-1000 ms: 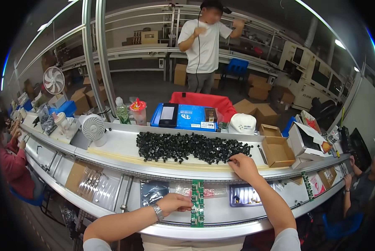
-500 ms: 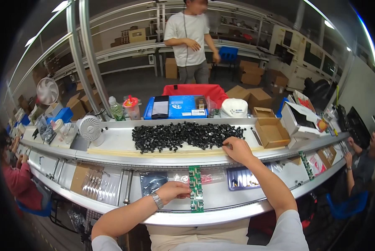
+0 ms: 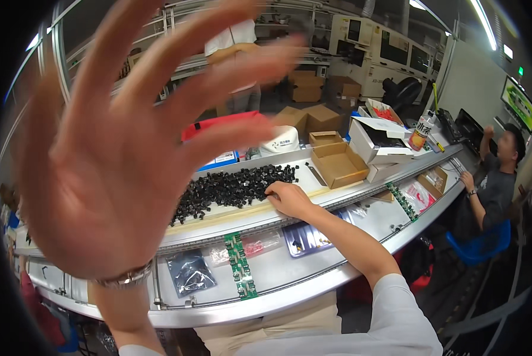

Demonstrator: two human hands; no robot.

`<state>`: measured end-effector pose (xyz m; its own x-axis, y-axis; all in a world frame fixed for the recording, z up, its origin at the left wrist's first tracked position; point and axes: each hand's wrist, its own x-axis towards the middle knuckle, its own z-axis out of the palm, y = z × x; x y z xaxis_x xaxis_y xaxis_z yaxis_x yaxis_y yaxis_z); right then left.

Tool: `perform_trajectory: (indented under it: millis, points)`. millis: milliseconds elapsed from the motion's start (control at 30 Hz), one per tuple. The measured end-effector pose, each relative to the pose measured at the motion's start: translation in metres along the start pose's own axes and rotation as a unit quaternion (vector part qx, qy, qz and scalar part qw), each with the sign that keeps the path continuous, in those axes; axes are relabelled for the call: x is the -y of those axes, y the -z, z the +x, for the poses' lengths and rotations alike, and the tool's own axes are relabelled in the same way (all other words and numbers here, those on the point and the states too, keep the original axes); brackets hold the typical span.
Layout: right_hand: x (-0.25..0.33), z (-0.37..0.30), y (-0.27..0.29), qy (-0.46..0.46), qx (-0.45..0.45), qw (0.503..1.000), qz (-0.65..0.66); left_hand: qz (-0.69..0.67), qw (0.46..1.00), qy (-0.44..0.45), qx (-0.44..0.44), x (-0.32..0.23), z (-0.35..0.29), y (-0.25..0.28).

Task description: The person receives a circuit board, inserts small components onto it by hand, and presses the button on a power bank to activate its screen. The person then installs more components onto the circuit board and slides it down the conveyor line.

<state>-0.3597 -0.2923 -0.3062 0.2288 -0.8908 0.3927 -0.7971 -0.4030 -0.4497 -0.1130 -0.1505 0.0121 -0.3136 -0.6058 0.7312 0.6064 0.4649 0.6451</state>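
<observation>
My left hand (image 3: 112, 160) is raised close in front of the view, palm showing and fingers spread, slightly blurred and holding nothing. It hides much of the left side of the bench. My right hand (image 3: 288, 199) rests at the right edge of a heap of small black components (image 3: 233, 185), its fingers drawn together; whatever may be between the fingertips is hidden. Below, a narrow green circuit board (image 3: 238, 267) lies across the rails of the line, with neither hand touching it.
Beside the board are a dark antistatic bag (image 3: 189, 273) and a purple tray (image 3: 295, 242). An open cardboard box (image 3: 340, 166) and a white box (image 3: 380, 142) stand right of the heap. Another green board (image 3: 402, 202) lies farther right, near a seated co-worker (image 3: 494, 178).
My left hand has let go of the circuit board and risen, spread, close to the camera. The view has turned rightward. My right hand remains at the heap's right edge.
</observation>
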Motion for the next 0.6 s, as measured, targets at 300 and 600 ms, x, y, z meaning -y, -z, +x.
perform_trajectory:
  millis: [300, 600]
  points:
    - [0.045, 0.017, -0.031, 0.108, -0.007, 0.994, 0.023, -0.159, 0.92, -0.047, 0.355, 0.007, 0.019, 0.0]
    - [0.02, 0.01, -0.008, 0.048, -0.016, 0.998, 0.032, 0.545, 0.791, 0.279, -0.015, 0.121, -0.089, 0.151]
